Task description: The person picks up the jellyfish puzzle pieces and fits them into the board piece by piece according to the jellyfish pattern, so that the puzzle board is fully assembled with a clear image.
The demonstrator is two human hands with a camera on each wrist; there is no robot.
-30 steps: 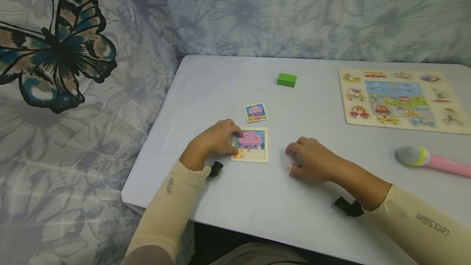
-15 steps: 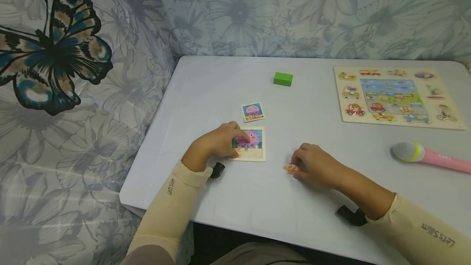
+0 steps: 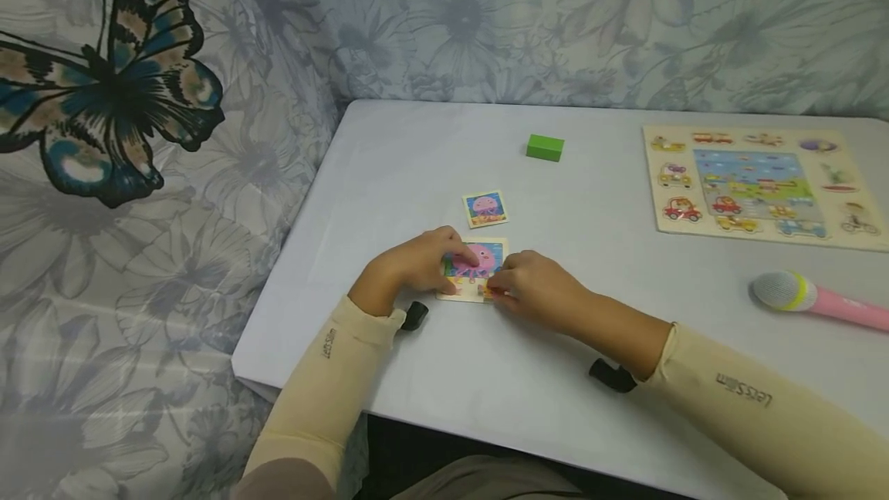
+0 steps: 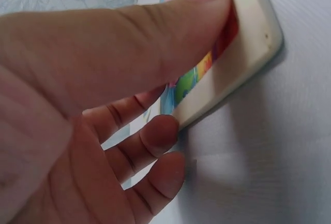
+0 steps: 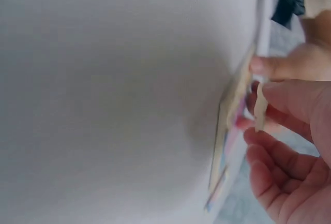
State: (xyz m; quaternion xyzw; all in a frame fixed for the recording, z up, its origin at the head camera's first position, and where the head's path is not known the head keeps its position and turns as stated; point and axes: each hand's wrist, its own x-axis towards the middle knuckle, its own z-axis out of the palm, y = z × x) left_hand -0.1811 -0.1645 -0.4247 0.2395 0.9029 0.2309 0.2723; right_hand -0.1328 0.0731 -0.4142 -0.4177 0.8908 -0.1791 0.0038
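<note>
A small wooden jigsaw board [image 3: 495, 250] with a pink octopus picture lies flat on the white table. My left hand [image 3: 417, 261] rests on its left part, thumb [image 4: 170, 32] pressing the face near a corner and index fingertip on the octopus. In the left wrist view the other fingers bend loosely beside the board's edge. My right hand [image 3: 542, 288] pinches a thin wooden puzzle piece [image 5: 260, 109] between thumb and fingertips over the board's lower right. The piece is seen edge-on in the right wrist view; the fingers cover part of it.
Just behind the board lies a small octopus picture card [image 3: 486, 209]. Farther back sits a green block [image 3: 545, 147]. A vehicle puzzle board [image 3: 667, 176] and a pink toy microphone [image 3: 812, 295] lie on the right. Floral fabric [image 3: 458, 37] hangs behind the table.
My right hand has picked the puzzle piece up from the table and carried it left to the octopus board. The left index fingertip has moved farther onto the octopus.
</note>
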